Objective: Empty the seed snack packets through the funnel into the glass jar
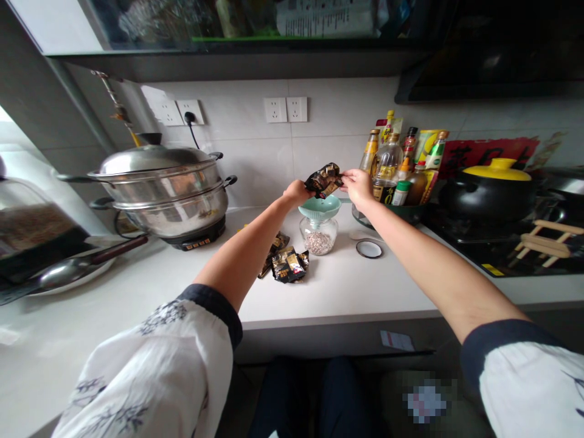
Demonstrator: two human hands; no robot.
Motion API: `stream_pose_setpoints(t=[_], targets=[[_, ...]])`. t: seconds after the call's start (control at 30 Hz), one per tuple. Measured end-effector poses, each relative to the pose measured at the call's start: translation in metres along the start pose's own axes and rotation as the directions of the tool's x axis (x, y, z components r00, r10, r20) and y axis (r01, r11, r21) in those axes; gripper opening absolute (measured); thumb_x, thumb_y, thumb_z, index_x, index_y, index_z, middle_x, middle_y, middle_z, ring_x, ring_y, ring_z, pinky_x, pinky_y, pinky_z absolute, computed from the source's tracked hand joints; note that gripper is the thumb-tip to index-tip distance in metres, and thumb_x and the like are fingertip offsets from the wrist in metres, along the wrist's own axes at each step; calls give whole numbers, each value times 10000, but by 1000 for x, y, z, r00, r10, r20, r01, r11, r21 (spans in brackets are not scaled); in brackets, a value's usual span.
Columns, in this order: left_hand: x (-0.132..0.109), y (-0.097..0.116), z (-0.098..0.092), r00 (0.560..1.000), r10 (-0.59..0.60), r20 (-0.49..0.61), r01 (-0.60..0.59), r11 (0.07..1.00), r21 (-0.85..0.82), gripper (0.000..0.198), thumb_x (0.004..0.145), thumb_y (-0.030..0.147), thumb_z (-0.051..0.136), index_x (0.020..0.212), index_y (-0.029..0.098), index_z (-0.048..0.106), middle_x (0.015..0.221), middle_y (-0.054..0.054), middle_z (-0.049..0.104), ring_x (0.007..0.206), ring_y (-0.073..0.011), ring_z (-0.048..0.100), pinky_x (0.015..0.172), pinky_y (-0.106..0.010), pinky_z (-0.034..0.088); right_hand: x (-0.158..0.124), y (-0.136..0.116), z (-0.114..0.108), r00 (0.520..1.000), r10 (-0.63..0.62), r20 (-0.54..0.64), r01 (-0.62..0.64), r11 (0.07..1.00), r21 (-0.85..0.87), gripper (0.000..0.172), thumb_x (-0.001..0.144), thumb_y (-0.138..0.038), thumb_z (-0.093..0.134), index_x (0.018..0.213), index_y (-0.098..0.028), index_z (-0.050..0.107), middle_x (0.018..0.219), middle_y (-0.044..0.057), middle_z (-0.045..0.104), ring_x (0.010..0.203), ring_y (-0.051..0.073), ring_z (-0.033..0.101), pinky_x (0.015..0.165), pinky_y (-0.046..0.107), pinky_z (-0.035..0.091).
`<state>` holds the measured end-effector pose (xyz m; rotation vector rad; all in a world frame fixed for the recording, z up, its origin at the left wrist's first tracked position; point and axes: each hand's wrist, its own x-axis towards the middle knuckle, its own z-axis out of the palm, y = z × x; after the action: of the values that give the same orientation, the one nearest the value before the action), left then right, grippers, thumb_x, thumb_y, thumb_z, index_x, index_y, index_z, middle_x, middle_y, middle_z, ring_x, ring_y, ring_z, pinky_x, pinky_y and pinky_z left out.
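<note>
Between both hands I hold a crinkled black-and-gold packet (pixel 325 180) over the counter. My left hand (pixel 298 192) grips its left end, and my right hand (pixel 358 186) pinches its right end. Right below sits a mint-green funnel (pixel 320 207) in the mouth of a clear glass jar (pixel 335 233). Small pale-brown pieces (pixel 318 243) that look like seeds or grain fill the jar's lower part. A round dark-rimmed lid (pixel 369 249) lies to the jar's right. More crumpled black-and-gold packets (pixel 291 266) lie in front and to the left.
A two-tier steel steamer (pixel 166 188) stands on the left, near a ladle (pixel 68 274). Sauce bottles (pixel 390 158) crowd a tray at the back right. A black pot (pixel 490 191) with a yellow lid is on the stove (pixel 474 243). A cabinet (pixel 255 64) hangs overhead.
</note>
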<state>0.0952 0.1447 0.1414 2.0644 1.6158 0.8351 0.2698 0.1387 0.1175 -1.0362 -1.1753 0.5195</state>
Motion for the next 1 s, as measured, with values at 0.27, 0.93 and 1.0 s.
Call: stream_pose_setpoints(t=[0.27,0.93,1.0], targets=[[-2,0,0,997,64,-34,-57,982,178,359,716,380,644,925,93,692,761,-44,621,746,-174,554,679,-265,411,-2,-4,-1,1000,18,-3,-18,999,-35,149,756,-124,539,860,-141,645,821,47,698,666,152,660,714,356,576],[-5,1,-3,997,74,-31,-66,973,219,381,725,385,624,970,101,689,803,-46,633,779,-177,557,691,-262,417,-1,-7,-1,999,-36,-17,34,994,-108,147,739,-135,553,844,-128,657,863,70,702,751,178,678,755,362,574],[-5,2,-3,997,74,-22,-67,970,233,379,723,374,630,978,99,686,824,-53,640,780,-174,559,694,-259,415,-1,-7,-1,999,-53,8,53,989,-139,156,742,-146,553,851,-137,665,845,59,705,752,179,678,762,365,572]])
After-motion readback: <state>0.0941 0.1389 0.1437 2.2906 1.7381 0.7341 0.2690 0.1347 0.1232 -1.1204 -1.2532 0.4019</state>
